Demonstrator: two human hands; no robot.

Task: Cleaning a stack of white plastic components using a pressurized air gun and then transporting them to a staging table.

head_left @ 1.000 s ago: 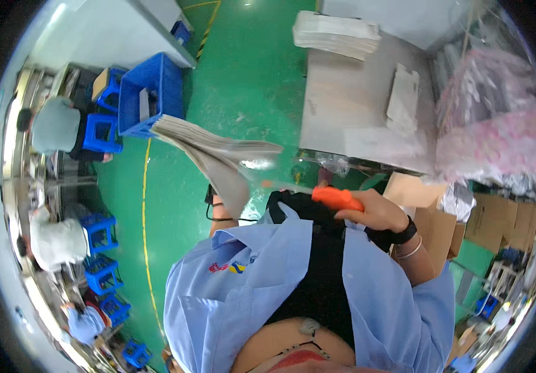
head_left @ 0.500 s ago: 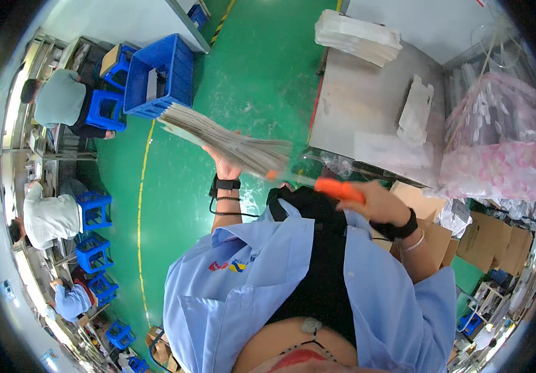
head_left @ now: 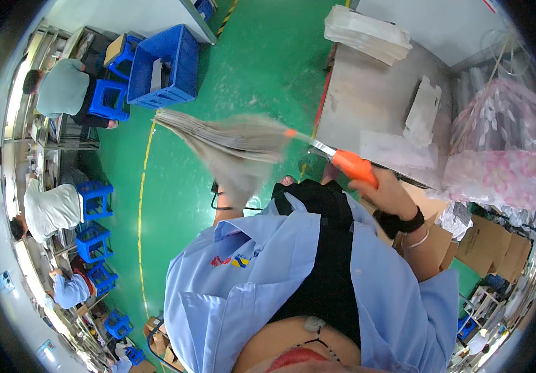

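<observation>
A stack of thin greyish-white card sheets [head_left: 230, 140] is held up in front of me, its right end blurred by motion. One or more sheets hang down from it and hide my left hand; only the left forearm [head_left: 225, 205] shows below, and the stack rests on that hand's side. My right hand [head_left: 387, 191] is closed round the orange handle of a tool [head_left: 353, 166] with a flat metal shaft and a small orange tip. That tip is at the right end of the stack; whether it touches the sheets I cannot tell.
A metal-topped table [head_left: 361, 93] at the upper right carries a pile of white card pieces [head_left: 367, 34] and a loose piece [head_left: 423, 112]. Beside it hangs a pink flowered plastic bag [head_left: 498, 155]. Ahead-left stands a blue crate [head_left: 178, 65]. Co-workers sit along benches at left, near blue stools [head_left: 96, 199].
Sheets have swung down from the stack over my left hand, which showed before. The right hand and tool have shifted slightly right, the tip moving up along the stack's end.
</observation>
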